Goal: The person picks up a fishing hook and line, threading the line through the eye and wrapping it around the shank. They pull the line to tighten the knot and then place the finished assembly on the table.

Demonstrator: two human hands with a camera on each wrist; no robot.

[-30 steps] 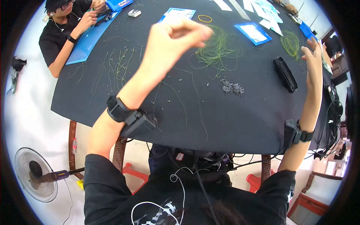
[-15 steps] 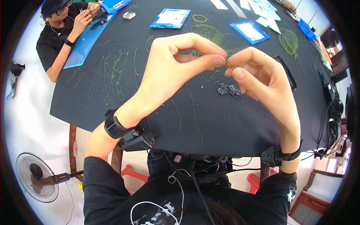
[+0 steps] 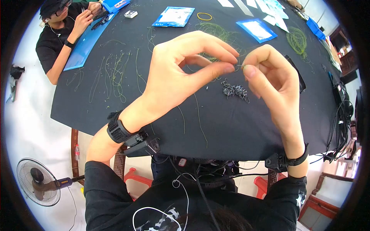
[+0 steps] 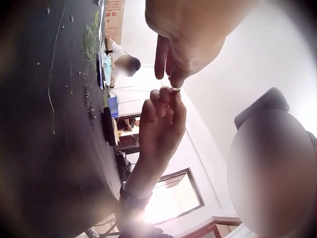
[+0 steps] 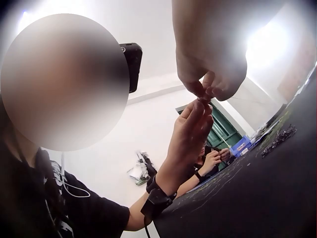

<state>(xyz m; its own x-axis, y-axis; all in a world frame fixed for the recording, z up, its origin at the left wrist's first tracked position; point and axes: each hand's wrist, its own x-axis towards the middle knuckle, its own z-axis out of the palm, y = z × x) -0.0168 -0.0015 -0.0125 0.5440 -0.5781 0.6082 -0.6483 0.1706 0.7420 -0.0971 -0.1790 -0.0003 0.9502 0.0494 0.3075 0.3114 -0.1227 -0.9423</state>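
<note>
Both hands are raised over the black table, fingertips close together. My left hand (image 3: 173, 71) pinches a thin green line (image 3: 238, 66) between thumb and fingers. From the other side, my right hand (image 3: 279, 82) pinches the line with thumb and forefinger, its other fingers curled. Whatever small piece is at the fingertips is mostly hidden, and I cannot tell what it is. Below and between the hands lies a pile of small grey metal hooks (image 3: 235, 91). A loose tangle of green line (image 3: 216, 32) is partly covered by my left hand.
Cut lengths of line (image 3: 115, 79) are strewn on the left. Farther back lie two blue-and-white packets, one left (image 3: 173, 17), one right (image 3: 257, 31), and a yellow ring (image 3: 204, 16). A green coil (image 3: 296, 43) lies right. Another person (image 3: 58, 34) works at a blue board (image 3: 83, 48).
My right hand has come in from the far right of the table to meet the left. My left hand has lowered slightly; the fingertips have drawn a little apart since half a second ago.
</note>
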